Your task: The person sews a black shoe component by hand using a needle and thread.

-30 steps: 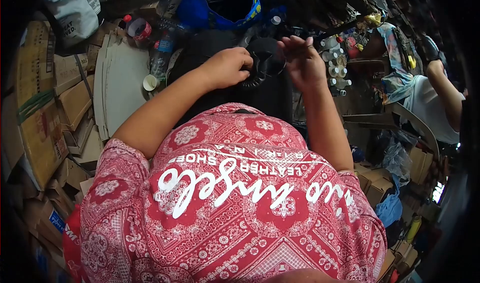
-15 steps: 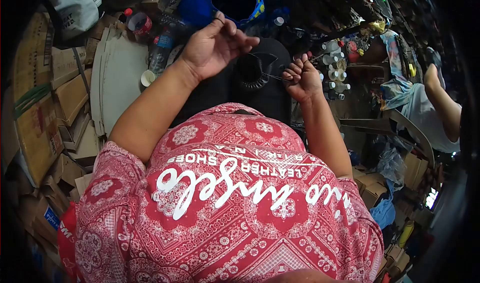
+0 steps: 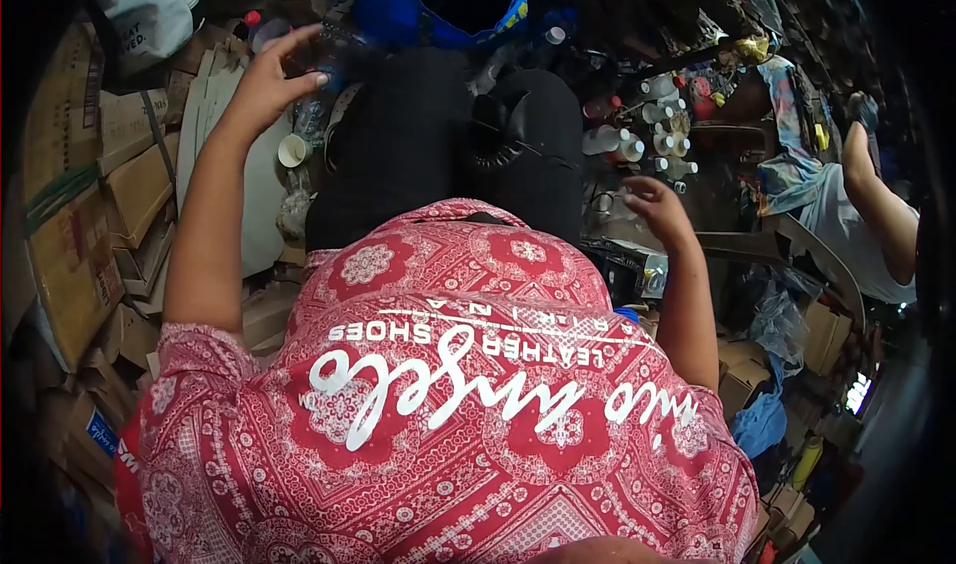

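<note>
A black piece [image 3: 488, 131] with a ribbed, curved edge rests on my dark-trousered lap, toward the right knee. A thin dark strand or tool [image 3: 543, 154] sticks out from it to the right. My left hand [image 3: 267, 86] is raised at the far left, thumb and index finger apart, above several plastic bottles; nothing shows between the fingers. Off to the right of my lap, my right hand [image 3: 659, 208] has curled fingers, with thumb and index tips close together. What they hold, if anything, is too small to make out. No thread is visible at either hand.
A blue bag [image 3: 398, 11] stands open ahead of my knees. Several small bottles [image 3: 662, 116] cluster on the right, and flattened cardboard [image 3: 144, 186] lines the left. Another person's arm [image 3: 881, 201] shows at far right.
Both hands have moved apart, away from the black piece: the left hand far to the left, the right hand outward and nearer my body. The thin strands seen near the right hand no longer show there.
</note>
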The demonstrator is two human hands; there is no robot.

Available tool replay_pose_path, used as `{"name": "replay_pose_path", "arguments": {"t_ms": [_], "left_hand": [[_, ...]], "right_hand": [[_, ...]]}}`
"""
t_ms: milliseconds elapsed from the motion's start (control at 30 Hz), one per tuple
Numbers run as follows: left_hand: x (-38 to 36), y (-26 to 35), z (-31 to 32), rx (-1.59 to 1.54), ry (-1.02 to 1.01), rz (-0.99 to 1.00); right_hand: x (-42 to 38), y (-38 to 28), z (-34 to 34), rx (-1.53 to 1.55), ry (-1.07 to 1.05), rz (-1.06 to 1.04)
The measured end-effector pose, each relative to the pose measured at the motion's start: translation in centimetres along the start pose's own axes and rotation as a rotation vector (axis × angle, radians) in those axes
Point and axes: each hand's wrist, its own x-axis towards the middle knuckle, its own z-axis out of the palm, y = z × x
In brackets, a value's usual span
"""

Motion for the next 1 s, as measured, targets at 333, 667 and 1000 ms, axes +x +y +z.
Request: {"name": "replay_pose_path", "arguments": {"t_ms": [333, 667, 1000], "left_hand": [[-2.3, 10.7, 14.1, 0.173, -0.486, 0.417], [-3.0, 10.4, 14.6, 0.123, -0.508, 0.419], [2.1, 9.0, 14.1, -0.179, -0.426, 0.232]], "right_hand": [[1.4, -20.6, 8.3, -0.452, 0.049, -0.464], [3.2, -14.6, 9.2, 0.086, -0.069, -0.299], [-0.9, -17.1, 10.2, 0.23, 0.268, -0.544]]}}
